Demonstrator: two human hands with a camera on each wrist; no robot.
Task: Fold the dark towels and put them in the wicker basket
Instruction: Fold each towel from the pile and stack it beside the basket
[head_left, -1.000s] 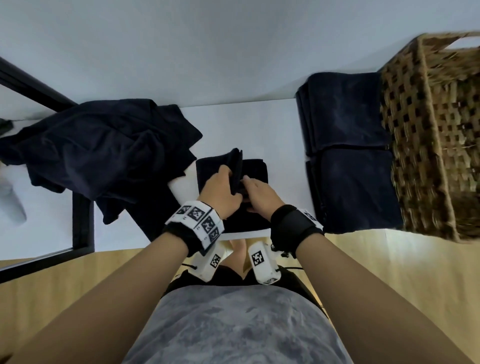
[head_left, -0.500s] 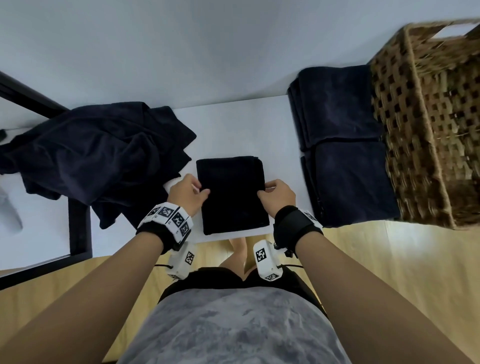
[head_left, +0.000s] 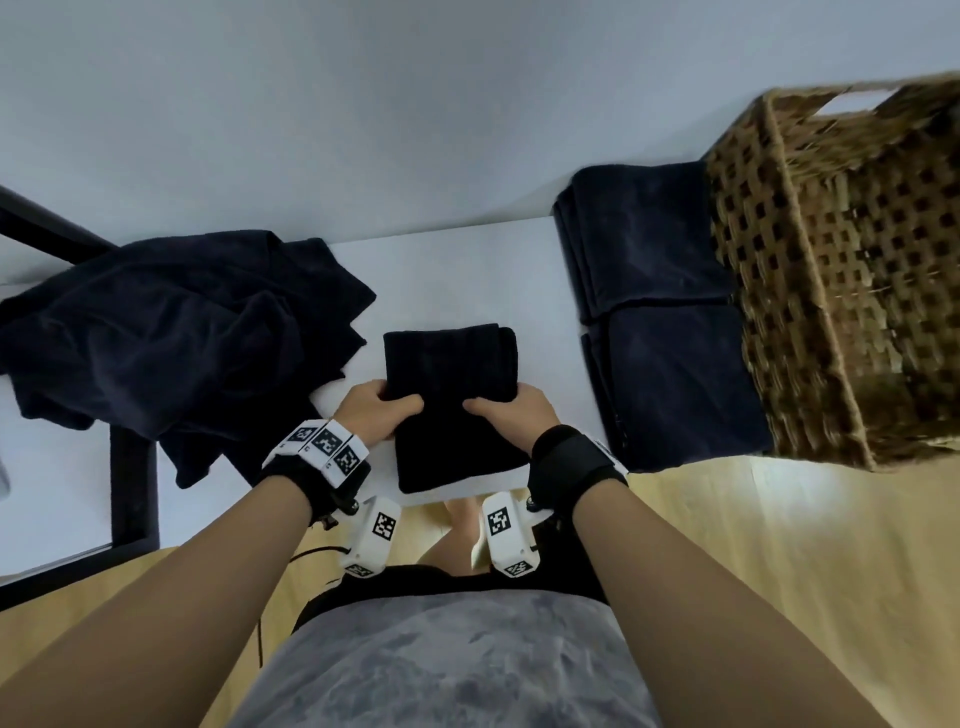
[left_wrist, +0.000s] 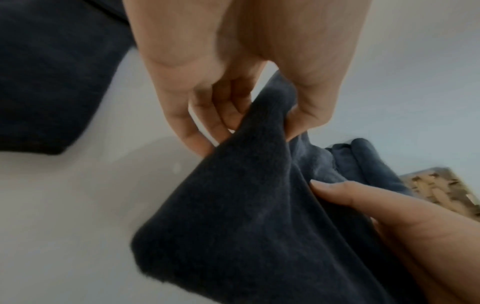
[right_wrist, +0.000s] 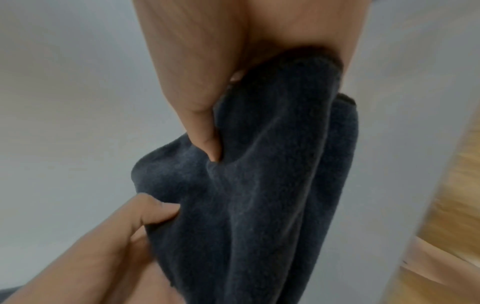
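Observation:
A small folded dark towel (head_left: 454, 400) lies at the front of the white table (head_left: 467, 270), its sides raised in both hands. My left hand (head_left: 382, 408) pinches its left edge, thumb on top; in the left wrist view the fingers (left_wrist: 207, 115) curl under the cloth (left_wrist: 246, 205). My right hand (head_left: 511, 410) pinches the right edge, thumb (right_wrist: 202, 123) pressed into the towel (right_wrist: 272, 164). The wicker basket (head_left: 852, 270) stands at the right with nothing visible inside it.
Two folded dark towels (head_left: 665, 312) lie side by side against the basket's left wall. A loose heap of dark towels (head_left: 171, 338) covers the table's left part, over a black frame (head_left: 132, 493). Wooden floor (head_left: 779, 545) lies below the table's front edge.
One second ago both hands were folding a flap over the towel's middle. The towel then lay flat with a hand at each side; now both hands pinch its sides and lift them slightly.

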